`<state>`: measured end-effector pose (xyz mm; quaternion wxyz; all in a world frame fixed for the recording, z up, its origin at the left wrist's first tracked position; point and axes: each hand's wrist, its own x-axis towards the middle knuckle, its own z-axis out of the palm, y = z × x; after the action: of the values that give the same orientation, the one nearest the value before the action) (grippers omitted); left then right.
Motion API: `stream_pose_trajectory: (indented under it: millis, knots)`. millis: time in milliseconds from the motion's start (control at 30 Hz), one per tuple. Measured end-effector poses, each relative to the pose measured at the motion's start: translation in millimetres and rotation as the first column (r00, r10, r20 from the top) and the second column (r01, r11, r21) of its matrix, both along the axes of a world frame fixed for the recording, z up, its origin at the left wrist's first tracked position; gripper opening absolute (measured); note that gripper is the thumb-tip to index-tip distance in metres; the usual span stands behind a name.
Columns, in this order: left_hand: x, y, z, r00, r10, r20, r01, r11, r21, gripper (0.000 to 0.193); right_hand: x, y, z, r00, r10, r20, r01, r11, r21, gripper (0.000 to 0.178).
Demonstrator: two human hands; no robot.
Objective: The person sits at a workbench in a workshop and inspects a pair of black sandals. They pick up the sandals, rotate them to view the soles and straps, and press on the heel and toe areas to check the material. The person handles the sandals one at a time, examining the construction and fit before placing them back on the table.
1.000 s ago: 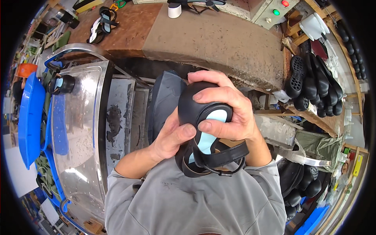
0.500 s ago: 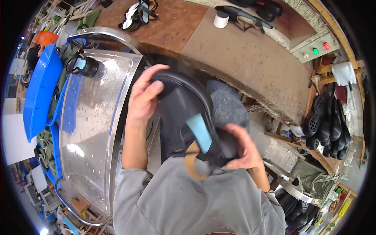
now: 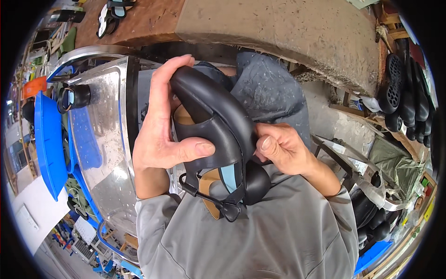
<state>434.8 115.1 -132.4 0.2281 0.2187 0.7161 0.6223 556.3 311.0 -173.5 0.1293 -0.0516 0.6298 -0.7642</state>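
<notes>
A black sandal is held in front of my chest, its thick sole turned toward the right. It has a wide black upper, a tan lining, a light blue patch at the insole and a thin ankle strap hanging at the near end. My left hand grips it from the left, thumb across the upper and fingers reaching around the toe. At the sole's right edge, my right hand has its fingers curled and thumb pressed in, pinching the rim; the fingertips are partly hidden.
A clear-topped metal-framed seat stands at left, bearing another black shoe. Beside it is a blue tray. The brown workbench spans the far side, with sandals at its left. Black soles hang at right.
The sandal has turned so its upper and sole edge show more. My right hand has moved from the heel to the sole's side, while my left thumb now lies across the upper.
</notes>
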Motion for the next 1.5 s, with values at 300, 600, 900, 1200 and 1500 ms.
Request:
stream_pose_trajectory:
  millis: [300,600,900,1200,1500]
  knots:
    - [-14.8,2.5,-6.1,0.971,-0.236,0.024,0.223,0.943,0.248,0.071,-16.1,18.4,26.5,0.998,-0.056,-0.001,0.056,0.996,0.064,0.045]
    - [5.9,16.9,20.6,0.991,-0.126,-0.044,0.126,0.992,-0.007,0.076,-8.4,21.2,44.7,0.992,-0.127,0.001,0.125,0.977,0.175,0.046]
    - [10.7,22.5,22.4,0.994,-0.107,0.034,0.105,0.993,0.054,0.069,-20.7,11.2,43.4,0.907,-0.226,-0.355,0.367,0.837,0.405,0.041]
    - [23.4,2.5,19.1,0.959,-0.064,-0.278,0.029,0.991,-0.129,0.108,-4.6,14.2,23.6,0.994,0.025,0.103,-0.010,0.990,-0.144,0.041]
    - [35.8,2.7,20.1,0.814,-0.193,-0.547,-0.072,0.902,-0.425,0.130,4.3,2.6,35.2,0.983,-0.147,-0.112,0.170,0.957,0.236,0.034]
